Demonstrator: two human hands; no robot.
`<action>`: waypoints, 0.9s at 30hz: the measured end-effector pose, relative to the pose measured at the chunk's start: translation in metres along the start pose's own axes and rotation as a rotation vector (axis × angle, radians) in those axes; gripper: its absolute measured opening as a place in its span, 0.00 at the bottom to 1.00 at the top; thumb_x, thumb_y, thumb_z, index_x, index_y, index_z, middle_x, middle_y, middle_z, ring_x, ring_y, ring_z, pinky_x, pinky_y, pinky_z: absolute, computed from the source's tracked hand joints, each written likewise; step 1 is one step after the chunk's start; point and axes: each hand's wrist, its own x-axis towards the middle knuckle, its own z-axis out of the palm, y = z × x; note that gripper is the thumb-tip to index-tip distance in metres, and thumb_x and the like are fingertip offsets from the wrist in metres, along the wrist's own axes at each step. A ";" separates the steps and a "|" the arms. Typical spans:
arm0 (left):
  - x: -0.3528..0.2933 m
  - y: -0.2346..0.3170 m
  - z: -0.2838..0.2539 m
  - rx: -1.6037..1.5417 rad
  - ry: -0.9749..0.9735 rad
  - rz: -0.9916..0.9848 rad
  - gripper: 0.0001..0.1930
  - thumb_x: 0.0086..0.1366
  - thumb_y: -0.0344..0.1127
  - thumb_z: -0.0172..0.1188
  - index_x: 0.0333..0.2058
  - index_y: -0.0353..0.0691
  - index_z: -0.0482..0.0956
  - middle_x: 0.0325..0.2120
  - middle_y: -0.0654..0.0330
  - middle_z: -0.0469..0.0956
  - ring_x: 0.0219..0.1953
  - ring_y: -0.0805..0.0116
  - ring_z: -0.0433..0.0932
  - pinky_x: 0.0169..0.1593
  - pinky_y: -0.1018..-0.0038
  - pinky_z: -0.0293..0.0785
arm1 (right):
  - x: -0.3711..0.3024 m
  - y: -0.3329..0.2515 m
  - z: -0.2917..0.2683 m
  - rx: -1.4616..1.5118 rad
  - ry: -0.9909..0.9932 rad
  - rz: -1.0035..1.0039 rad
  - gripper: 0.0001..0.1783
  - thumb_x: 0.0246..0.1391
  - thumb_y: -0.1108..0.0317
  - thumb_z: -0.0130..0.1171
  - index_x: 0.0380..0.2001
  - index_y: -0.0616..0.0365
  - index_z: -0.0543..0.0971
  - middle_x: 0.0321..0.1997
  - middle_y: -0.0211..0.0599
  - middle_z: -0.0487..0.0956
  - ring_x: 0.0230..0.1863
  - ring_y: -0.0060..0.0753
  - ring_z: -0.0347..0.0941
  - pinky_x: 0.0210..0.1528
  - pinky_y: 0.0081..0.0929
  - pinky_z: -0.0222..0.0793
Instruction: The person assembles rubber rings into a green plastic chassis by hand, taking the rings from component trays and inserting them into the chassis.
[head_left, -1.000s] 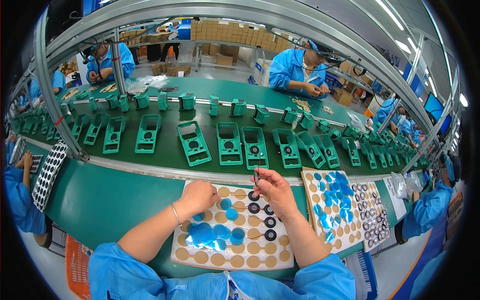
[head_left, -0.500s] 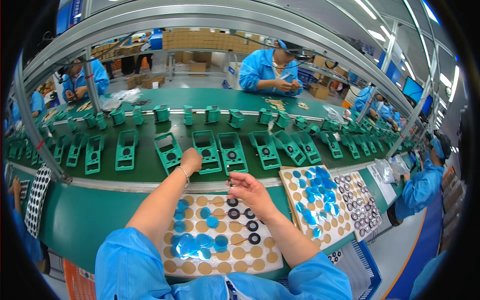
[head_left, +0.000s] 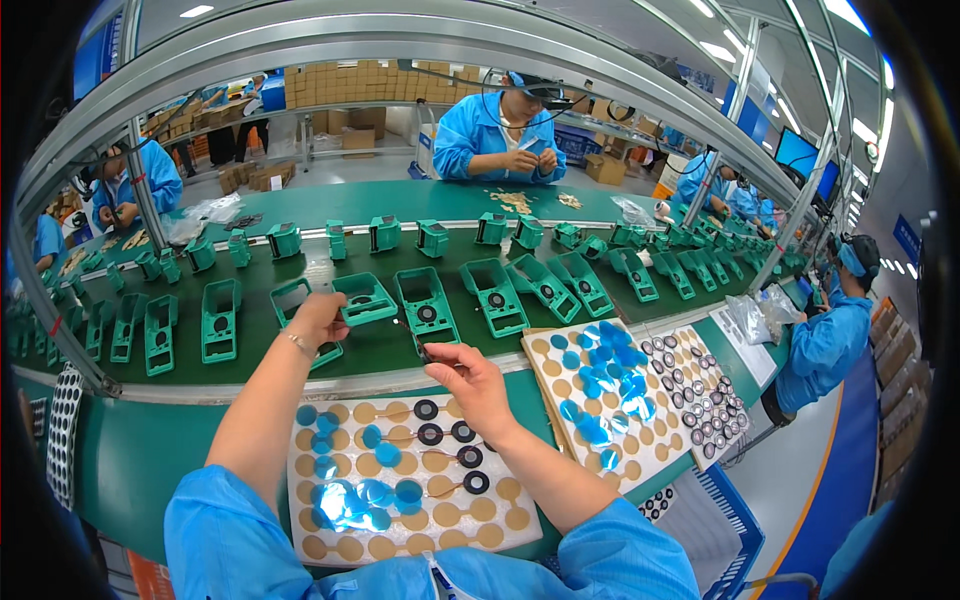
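My left hand [head_left: 318, 318] has its fingers closed on the edge of a green plastic housing [head_left: 372, 290]. That housing lies turned sideways, a round dark disc inside it, and partly covers another green housing [head_left: 290, 296] beneath my hand. In my right hand [head_left: 472, 382], thumb and fingers pinch a small black part [head_left: 424, 351], seen almost edge-on; a thin wire seems to run up from it. Just beyond the right hand lies a further housing [head_left: 426, 290] with a black disc in it. Under my forearms is a white sheet [head_left: 300, 480] with tan round stickers, blue film circles and several black rings [head_left: 430, 434].
More green housings [head_left: 495, 298] line the dark green belt [head_left: 250, 378]. Stacked sticker sheets [head_left: 600, 400] and a sheet of ringed discs [head_left: 695, 395] lie at right. A metal frame post [head_left: 70, 310] stands left. Co-workers sit across [head_left: 500, 130] and at right [head_left: 825, 335].
My left hand has gripped a housing and swung it sideways over its neighbour. The right hand has brought the small black part closer to the belt. The whole view has shifted.
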 end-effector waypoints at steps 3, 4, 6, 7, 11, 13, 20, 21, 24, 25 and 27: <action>-0.050 0.002 -0.016 -0.057 -0.017 0.060 0.06 0.56 0.29 0.51 0.31 0.32 0.69 0.24 0.58 0.70 0.22 0.67 0.73 0.26 0.71 0.75 | 0.002 -0.007 0.001 -0.061 0.033 -0.048 0.13 0.49 0.69 0.59 0.41 0.55 0.77 0.37 0.31 0.74 0.36 0.22 0.67 0.40 0.18 0.65; -0.066 -0.007 -0.017 -0.172 -0.133 0.108 0.07 0.57 0.28 0.50 0.33 0.31 0.68 0.27 0.56 0.71 0.26 0.64 0.75 0.30 0.69 0.77 | 0.003 -0.010 0.001 -0.087 0.032 -0.070 0.13 0.49 0.71 0.58 0.41 0.56 0.77 0.37 0.31 0.74 0.37 0.21 0.67 0.41 0.17 0.63; -0.101 -0.020 -0.010 -0.266 -0.283 0.156 0.09 0.58 0.26 0.49 0.37 0.29 0.65 0.32 0.52 0.72 0.34 0.57 0.77 0.35 0.65 0.78 | 0.003 -0.009 -0.005 -0.161 0.039 -0.159 0.13 0.49 0.74 0.56 0.41 0.57 0.77 0.38 0.30 0.73 0.38 0.21 0.67 0.40 0.16 0.63; -0.123 -0.024 -0.007 -0.247 -0.304 0.159 0.11 0.58 0.26 0.48 0.39 0.29 0.63 0.34 0.50 0.72 0.37 0.54 0.77 0.38 0.63 0.78 | 0.002 -0.015 -0.004 -0.227 0.046 -0.226 0.13 0.48 0.75 0.57 0.40 0.57 0.77 0.39 0.31 0.75 0.37 0.23 0.67 0.40 0.18 0.63; -0.163 -0.055 0.005 -0.262 -0.369 0.174 0.15 0.57 0.23 0.50 0.42 0.31 0.60 0.39 0.47 0.71 0.37 0.54 0.77 0.38 0.67 0.78 | -0.007 -0.022 0.012 -0.399 0.017 -0.361 0.14 0.42 0.73 0.61 0.37 0.54 0.78 0.38 0.34 0.76 0.39 0.36 0.65 0.41 0.26 0.63; -0.173 -0.063 0.010 -0.318 -0.472 0.236 0.15 0.57 0.23 0.51 0.42 0.32 0.59 0.39 0.50 0.72 0.36 0.58 0.78 0.39 0.68 0.78 | -0.014 -0.023 0.022 -0.566 -0.053 -0.511 0.15 0.40 0.73 0.63 0.36 0.53 0.78 0.39 0.33 0.75 0.39 0.38 0.63 0.42 0.29 0.63; -0.193 -0.065 0.011 -0.295 -0.462 0.258 0.17 0.57 0.24 0.54 0.44 0.32 0.59 0.41 0.51 0.71 0.41 0.63 0.75 0.42 0.70 0.77 | -0.025 -0.015 0.038 -0.727 -0.111 -0.626 0.17 0.37 0.73 0.64 0.36 0.51 0.79 0.39 0.32 0.74 0.39 0.40 0.63 0.41 0.32 0.63; -0.192 -0.066 0.010 -0.315 -0.487 0.288 0.17 0.57 0.25 0.54 0.44 0.32 0.59 0.41 0.51 0.70 0.42 0.64 0.74 0.43 0.70 0.76 | -0.025 -0.014 0.039 -0.753 -0.101 -0.636 0.17 0.37 0.72 0.63 0.36 0.51 0.79 0.40 0.33 0.74 0.39 0.40 0.63 0.41 0.32 0.63; -0.196 -0.062 0.010 -0.307 -0.474 0.305 0.18 0.57 0.25 0.54 0.44 0.32 0.59 0.40 0.51 0.70 0.42 0.65 0.73 0.44 0.70 0.76 | -0.025 -0.013 0.039 -0.758 -0.100 -0.639 0.17 0.36 0.72 0.63 0.36 0.51 0.79 0.40 0.32 0.74 0.39 0.40 0.63 0.41 0.32 0.63; -0.196 -0.062 0.010 -0.310 -0.469 0.306 0.18 0.57 0.25 0.54 0.44 0.32 0.59 0.40 0.51 0.70 0.42 0.65 0.73 0.44 0.70 0.76 | -0.024 -0.014 0.038 -0.755 -0.105 -0.641 0.17 0.36 0.72 0.63 0.36 0.51 0.79 0.40 0.32 0.74 0.39 0.40 0.63 0.41 0.32 0.63; -0.196 -0.062 0.010 -0.286 -0.474 0.308 0.17 0.57 0.25 0.55 0.43 0.32 0.59 0.40 0.51 0.70 0.42 0.65 0.74 0.44 0.70 0.76 | -0.023 -0.015 0.038 -0.767 -0.096 -0.652 0.17 0.36 0.73 0.63 0.35 0.51 0.79 0.40 0.32 0.75 0.39 0.39 0.63 0.41 0.32 0.63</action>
